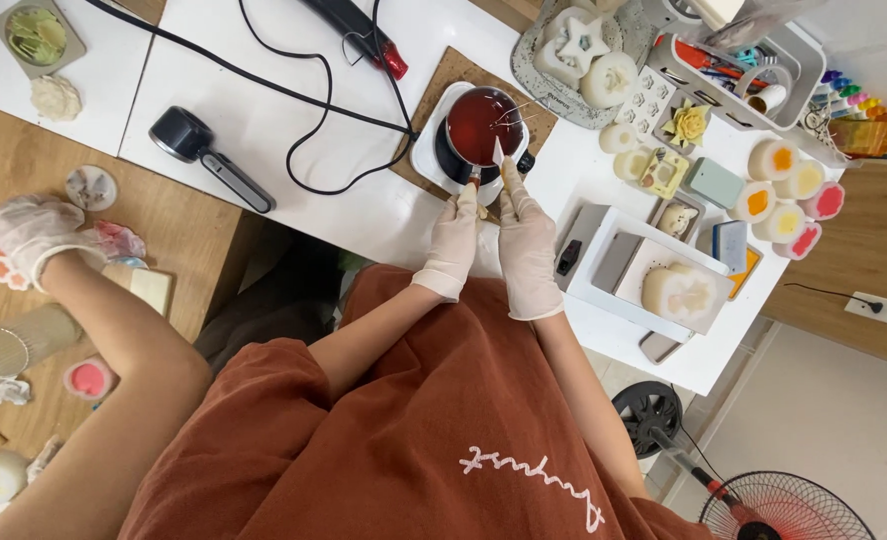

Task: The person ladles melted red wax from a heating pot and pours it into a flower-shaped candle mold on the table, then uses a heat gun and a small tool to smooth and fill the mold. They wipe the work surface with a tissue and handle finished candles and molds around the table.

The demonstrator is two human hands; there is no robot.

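A small metal pot (484, 120) of dark red liquid stands on a white hot plate (426, 150), on a cork mat. My left hand (454, 238), in a white glove, grips the pot's short handle at its near rim. Close beside it, my gloved right hand (527, 255) stretches one finger up to the rim. Whether it holds anything I cannot tell. Thin sticks (516, 112) lie across the liquid.
Another gloved hand (26, 240) on a bare arm rests on the wooden table at the left, among small moulded pieces. Black cables (294, 90) and a black-handled tool (199, 150) lie on the white table. Trays of moulded shapes (679, 290) fill the right. A fan (784, 505) stands below.
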